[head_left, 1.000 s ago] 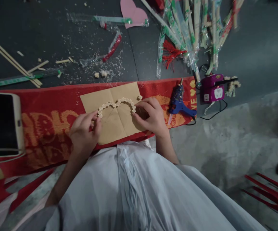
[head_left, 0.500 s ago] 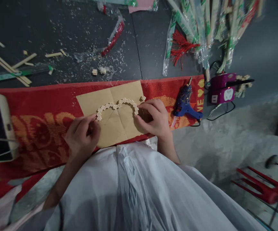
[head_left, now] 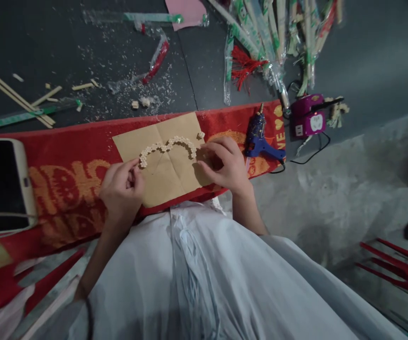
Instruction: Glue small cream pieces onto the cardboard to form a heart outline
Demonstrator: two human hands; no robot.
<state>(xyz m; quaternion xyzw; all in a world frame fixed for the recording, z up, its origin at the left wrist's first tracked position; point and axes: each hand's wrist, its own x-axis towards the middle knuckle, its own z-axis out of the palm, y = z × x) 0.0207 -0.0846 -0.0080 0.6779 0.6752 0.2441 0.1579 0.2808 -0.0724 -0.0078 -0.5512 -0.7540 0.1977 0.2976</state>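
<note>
A wavy, double-arched strip of small pale wooden pieces (head_left: pixel 168 144) lies on a creased sheet of brown paper (head_left: pixel 175 182). At its left end is my left hand (head_left: pixel 123 185), fingers curled in and the index fingertip against or just beside the end; whether something small is held is hidden. My right hand (head_left: pixel 227 164) rests by the right end, thumb and forefinger apart, with no object visible between them. Just above the right fingers sits a small loose wooden cluster (head_left: pixel 200 135).
Beneath the paper is a red cloth (head_left: pixel 65 137). A phone (head_left: pixel 2 184) lies left, a blue glue gun (head_left: pixel 260 137) right, beside a purple power adapter (head_left: pixel 308 115). Wrapped chopsticks (head_left: pixel 278 33), a red tassel (head_left: pixel 242 66) and wood scraps (head_left: pixel 140 102) lie beyond. A red stool (head_left: pixel 398 271) stands lower right.
The camera view has shifted, moving the glue gun and adapter leftward in the picture. My right fingers have come slightly away from the strip's right end. My left hand stays at the left end.
</note>
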